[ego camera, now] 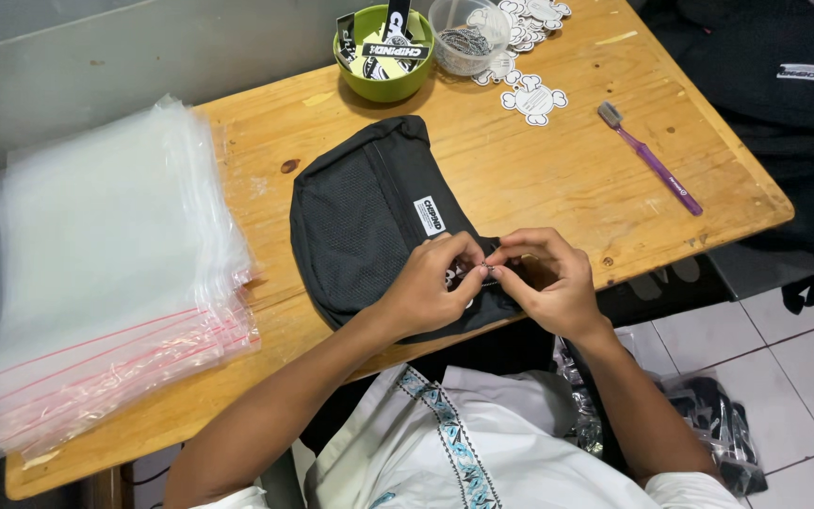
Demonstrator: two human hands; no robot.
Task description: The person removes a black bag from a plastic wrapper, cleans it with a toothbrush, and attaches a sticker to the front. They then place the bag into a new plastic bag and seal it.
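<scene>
Clear bags (105,273) left of pouch (360,217); hands (496,278) perhaps hide its zipper.

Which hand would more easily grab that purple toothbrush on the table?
Probably the right hand: the purple toothbrush lies on its side of the black bag, while the left hand would have to cross over.

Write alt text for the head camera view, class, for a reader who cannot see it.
Both hands, left hand and right hand, pinch something small at the edge of a black waist bag lying on a wooden table. A stack of clear zip bags lies to the left; a green bowl, a clear tub and a purple toothbrush sit beyond.
</scene>
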